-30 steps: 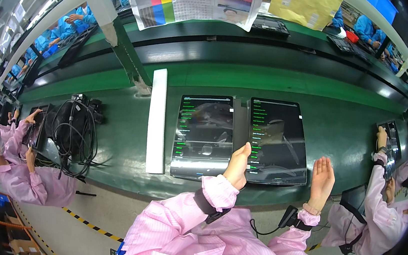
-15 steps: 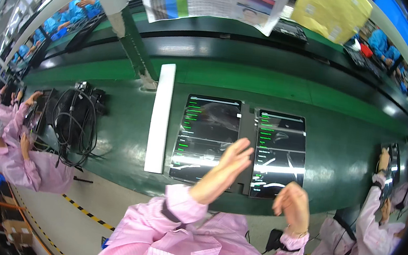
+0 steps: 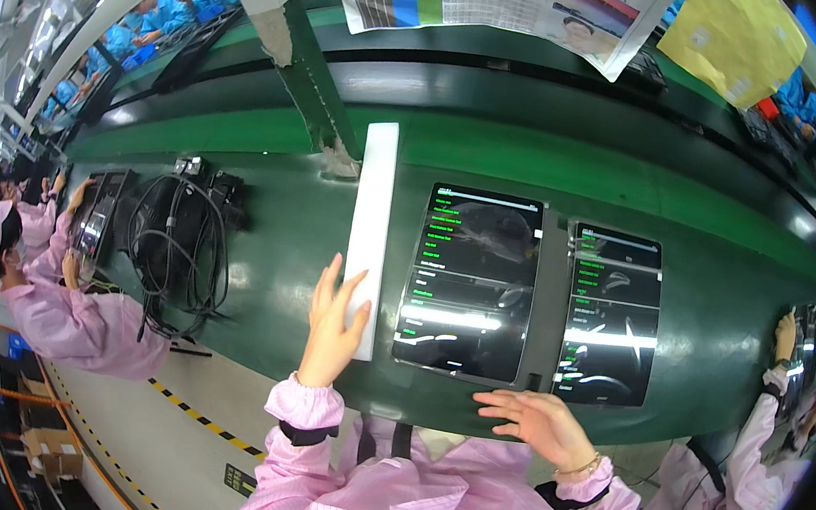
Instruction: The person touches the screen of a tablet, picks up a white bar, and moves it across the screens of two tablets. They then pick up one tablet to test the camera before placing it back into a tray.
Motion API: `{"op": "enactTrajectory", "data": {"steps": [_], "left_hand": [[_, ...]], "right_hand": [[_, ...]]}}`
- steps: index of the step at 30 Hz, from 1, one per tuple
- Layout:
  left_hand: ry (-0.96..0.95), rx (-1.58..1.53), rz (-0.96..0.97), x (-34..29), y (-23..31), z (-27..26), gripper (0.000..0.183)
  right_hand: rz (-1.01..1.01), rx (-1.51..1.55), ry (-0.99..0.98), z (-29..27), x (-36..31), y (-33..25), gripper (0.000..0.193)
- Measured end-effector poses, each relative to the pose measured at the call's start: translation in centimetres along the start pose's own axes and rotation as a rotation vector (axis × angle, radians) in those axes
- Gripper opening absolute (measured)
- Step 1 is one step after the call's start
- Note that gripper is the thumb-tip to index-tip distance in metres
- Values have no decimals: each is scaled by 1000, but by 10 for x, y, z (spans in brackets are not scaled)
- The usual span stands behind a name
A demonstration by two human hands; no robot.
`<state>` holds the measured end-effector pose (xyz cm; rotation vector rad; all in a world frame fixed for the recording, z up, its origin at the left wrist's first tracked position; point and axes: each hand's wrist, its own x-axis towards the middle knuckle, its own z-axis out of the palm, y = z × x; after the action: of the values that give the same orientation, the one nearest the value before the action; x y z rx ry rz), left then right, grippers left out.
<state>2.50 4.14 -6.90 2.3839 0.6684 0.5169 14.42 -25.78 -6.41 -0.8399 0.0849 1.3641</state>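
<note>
Two tablets lie side by side on the green bench, their dark screens lit with lists of green and white text. My left hand (image 3: 331,332), fingers spread, is at the lower end of a long white foam strip (image 3: 371,221); whether it touches the strip I cannot tell. The left tablet (image 3: 473,283) is just right of that strip. Near the bench's front edge, below the gap between the tablets, my right hand (image 3: 541,426) holds nothing, its fingers stretched leftward. The right tablet (image 3: 610,318) lies beyond it. A dark grey strip (image 3: 550,301) runs between the two tablets.
A bundle of black cables and adapters (image 3: 178,244) sits on the bench at left. A green post (image 3: 316,93) rises behind the foam strip. Co-workers in pink sit at left (image 3: 88,324) and right (image 3: 735,474). Printed sheets (image 3: 497,3) hang at the back.
My left hand has moved left from over the left tablet to the foam strip. My right hand has shifted left and its fingers have straightened. The view has turned slightly.
</note>
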Motion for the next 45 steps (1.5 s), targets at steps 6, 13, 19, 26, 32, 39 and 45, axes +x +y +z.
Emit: {"op": "enactTrajectory", "data": {"steps": [6,13,19,26,32,39,45], "left_hand": [[-264,183,104,-5,-6,7,55],[-261,287,167,-12,-2,6,62],[-246,234,196,-19,-10,9,61],[-233,229,217,-19,-11,13,61],[-384,92,239,-16,-12,3,62],[-794,-380,458,10,45,-9,63],[-623,-50,590,65,50,-2,66]], "right_hand": [[-37,-117,-43,-17,37,-45,33],[-65,-354,85,-23,116,-140,25],[-115,-241,111,-51,188,-215,34],[-310,-66,161,-46,228,-236,37],[-418,-386,46,-12,180,-206,27],[-544,-423,156,-23,127,-164,28],[-758,-1200,569,-39,108,-143,26]]}}
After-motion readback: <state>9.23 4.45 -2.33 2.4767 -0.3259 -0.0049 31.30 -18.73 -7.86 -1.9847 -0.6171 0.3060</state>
